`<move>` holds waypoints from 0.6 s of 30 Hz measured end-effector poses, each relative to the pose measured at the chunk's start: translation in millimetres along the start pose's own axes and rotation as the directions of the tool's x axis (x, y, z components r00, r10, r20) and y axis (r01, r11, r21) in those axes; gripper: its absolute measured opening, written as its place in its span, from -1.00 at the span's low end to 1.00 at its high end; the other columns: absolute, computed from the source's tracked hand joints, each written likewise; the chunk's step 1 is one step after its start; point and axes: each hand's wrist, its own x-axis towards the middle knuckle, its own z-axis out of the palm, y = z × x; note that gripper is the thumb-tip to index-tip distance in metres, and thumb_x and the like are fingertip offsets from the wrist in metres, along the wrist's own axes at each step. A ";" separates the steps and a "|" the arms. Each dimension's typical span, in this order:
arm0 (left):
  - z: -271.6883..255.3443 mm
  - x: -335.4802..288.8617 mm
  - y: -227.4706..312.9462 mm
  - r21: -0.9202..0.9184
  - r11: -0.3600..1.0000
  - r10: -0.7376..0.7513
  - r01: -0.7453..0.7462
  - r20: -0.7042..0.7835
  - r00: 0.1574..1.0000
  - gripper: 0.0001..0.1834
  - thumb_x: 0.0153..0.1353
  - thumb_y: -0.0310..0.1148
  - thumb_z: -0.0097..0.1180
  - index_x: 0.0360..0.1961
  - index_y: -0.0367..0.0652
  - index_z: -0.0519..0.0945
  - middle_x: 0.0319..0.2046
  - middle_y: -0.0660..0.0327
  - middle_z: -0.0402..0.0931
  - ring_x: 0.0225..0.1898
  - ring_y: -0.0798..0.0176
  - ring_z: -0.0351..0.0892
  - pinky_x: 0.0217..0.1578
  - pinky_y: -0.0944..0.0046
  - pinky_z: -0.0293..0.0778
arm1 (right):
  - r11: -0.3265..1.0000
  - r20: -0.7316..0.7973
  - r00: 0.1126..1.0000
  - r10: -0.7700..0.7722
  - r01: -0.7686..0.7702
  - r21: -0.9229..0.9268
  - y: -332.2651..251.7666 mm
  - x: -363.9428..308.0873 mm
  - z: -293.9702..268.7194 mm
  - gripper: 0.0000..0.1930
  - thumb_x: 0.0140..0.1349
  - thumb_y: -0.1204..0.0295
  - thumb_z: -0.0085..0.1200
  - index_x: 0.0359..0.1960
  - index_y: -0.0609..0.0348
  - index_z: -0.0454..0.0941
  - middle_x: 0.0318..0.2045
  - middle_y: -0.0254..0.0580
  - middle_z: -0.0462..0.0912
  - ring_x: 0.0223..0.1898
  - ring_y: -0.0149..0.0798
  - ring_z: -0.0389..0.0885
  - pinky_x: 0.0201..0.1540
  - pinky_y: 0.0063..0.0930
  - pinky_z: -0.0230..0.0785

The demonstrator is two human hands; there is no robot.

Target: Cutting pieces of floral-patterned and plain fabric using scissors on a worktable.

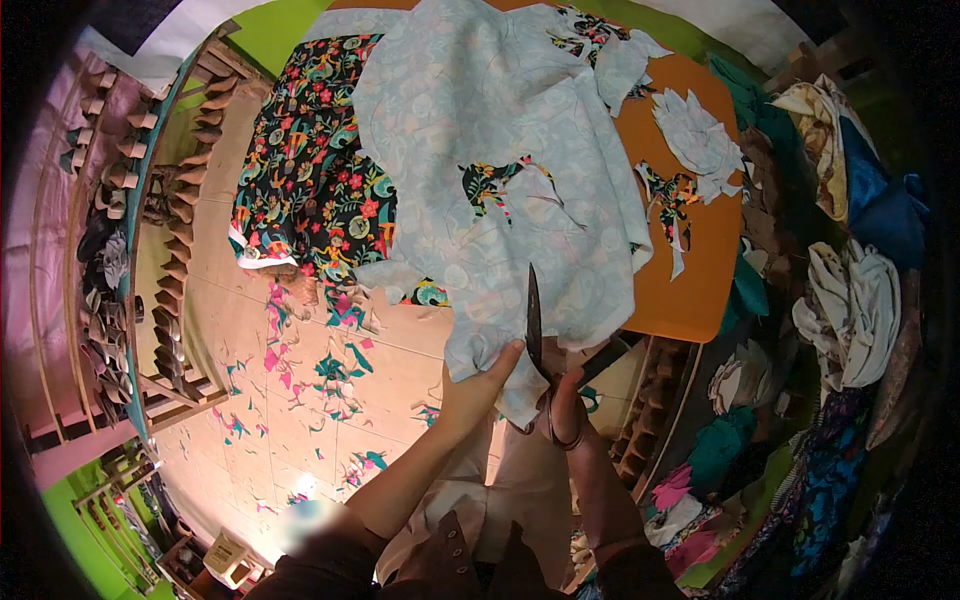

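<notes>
Left hand pinches cloth; right hand grips scissors.

The right hand — partly — hides the scissors.

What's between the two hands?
In the head view, a flap of the pale cloth lies between the left hand and the right hand, which holds the scissors.

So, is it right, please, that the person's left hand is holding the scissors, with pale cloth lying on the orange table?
Not quite: in the head view, the right hand holds the scissors. The pale cloth does lie on the orange table.
</notes>
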 end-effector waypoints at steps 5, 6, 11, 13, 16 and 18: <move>-5.4 6.2 -0.5 -0.027 0.999 -0.027 0.026 -0.027 0.999 -0.88 -0.02 -0.41 0.11 -0.52 -0.23 0.46 -0.57 0.32 0.44 -0.54 0.47 0.37 -0.51 0.48 0.30 | 0.926 -0.062 0.997 0.052 -0.072 -0.370 -63.3 2.0 34.2 -0.33 0.18 -0.09 -0.65 0.08 0.25 0.09 -0.07 -0.10 0.32 -0.11 -0.34 0.32 -0.12 -0.55 0.20; -6.2 6.2 1.2 -0.084 0.995 -0.062 0.060 -0.023 0.998 -0.89 -0.02 -0.42 0.12 -0.51 -0.22 0.46 -0.57 0.31 0.44 -0.54 0.47 0.38 -0.51 0.48 0.30 | 0.970 0.080 0.985 0.153 -0.134 -0.202 -80.6 0.0 39.8 -0.30 0.14 -0.14 -0.63 0.05 0.23 0.12 -0.25 -0.20 0.38 -0.34 -0.43 0.33 -0.35 -0.61 0.18; -8.9 4.2 -3.3 -0.039 0.999 -0.003 0.004 0.036 0.999 -0.88 -0.02 -0.42 0.12 -0.48 -0.22 0.45 -0.58 0.32 0.43 -0.56 0.47 0.37 -0.53 0.48 0.31 | 0.973 0.043 0.980 0.195 -0.187 -0.138 -93.1 -4.7 57.6 -0.05 -0.21 -0.45 -0.59 -0.07 0.15 0.26 -0.61 -0.48 0.36 -0.70 -0.60 0.20 -0.71 -0.74 -0.02; -11.4 3.1 -1.3 0.019 0.999 0.041 -0.043 0.079 0.996 -0.87 -0.02 -0.42 0.11 -0.47 -0.22 0.45 -0.58 0.32 0.43 -0.56 0.48 0.37 -0.53 0.47 0.31 | 0.988 -0.028 0.994 0.106 -0.109 -0.113 -100.4 -0.7 63.7 -0.05 -0.27 -0.47 -0.58 -0.12 0.13 0.29 -0.63 -0.52 0.30 -0.72 -0.62 0.11 -0.73 -0.76 -0.12; -13.4 1.9 5.1 -0.024 0.997 -0.074 0.077 0.099 0.992 -0.84 -0.03 -0.41 0.12 -0.41 -0.22 0.45 -0.57 0.34 0.43 -0.56 0.48 0.37 -0.54 0.48 0.31 | 0.956 0.107 0.974 0.201 -0.172 -0.236 -113.3 -0.7 55.1 -0.09 -0.27 -0.46 -0.57 -0.21 0.12 0.30 -0.64 -0.52 0.25 -0.74 -0.63 0.03 -0.75 -0.76 -0.19; -15.9 2.3 0.5 -0.052 0.997 -0.059 0.062 0.049 0.997 -0.78 -0.03 -0.40 0.14 -0.35 -0.23 0.44 -0.54 0.34 0.43 -0.54 0.48 0.37 -0.52 0.49 0.31 | 0.970 0.161 0.969 0.188 -0.158 -0.183 -120.0 0.2 53.8 -0.18 -0.14 -0.38 -0.54 -0.23 0.16 0.30 -0.70 -0.54 0.22 -0.77 -0.63 0.03 -0.76 -0.76 -0.19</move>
